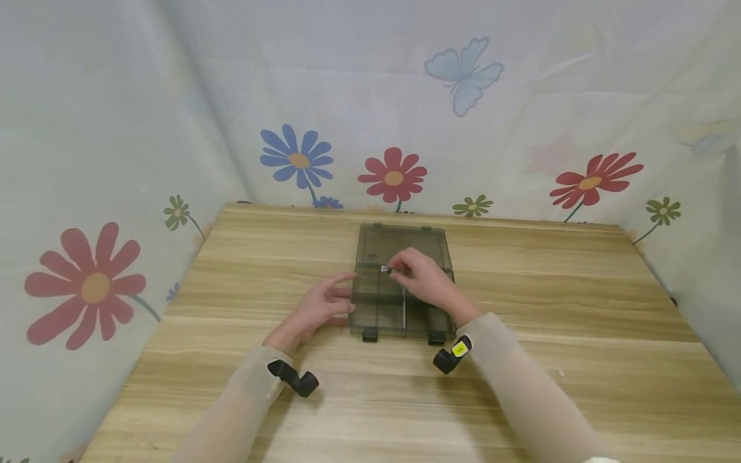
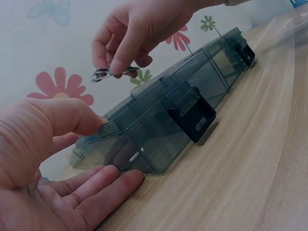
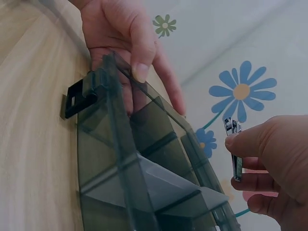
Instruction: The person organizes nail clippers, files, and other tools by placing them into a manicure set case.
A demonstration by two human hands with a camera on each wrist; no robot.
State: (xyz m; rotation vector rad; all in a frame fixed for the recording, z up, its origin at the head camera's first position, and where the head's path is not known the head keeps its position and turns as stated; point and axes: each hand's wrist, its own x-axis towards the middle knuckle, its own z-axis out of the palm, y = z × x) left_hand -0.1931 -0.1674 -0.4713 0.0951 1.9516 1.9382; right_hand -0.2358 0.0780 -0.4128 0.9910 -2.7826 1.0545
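A dark translucent compartment box [image 1: 376, 316] lies on the table with its lid [image 1: 405, 241] laid back behind it. My left hand [image 1: 324, 304] rests along its left side, fingers fairly straight and touching the outer wall, a digit at the rim [image 2: 110, 118]. Above the left part of the box, my right hand [image 1: 421, 278] pinches a small silver nail clipper [image 3: 236, 154] between thumb and fingers. The clipper [image 2: 102, 74] is held up clear of the rim. Inside the box, thin dividers [image 3: 168, 178] separate the compartments.
Two black latches [image 2: 192, 115] hang at the front wall of the box. The wooden table [image 1: 278, 244] reaches back to a cloth [image 1: 347, 83] printed with flowers and a butterfly. A tiny pale bit [image 1: 560, 372] lies on the table at the right.
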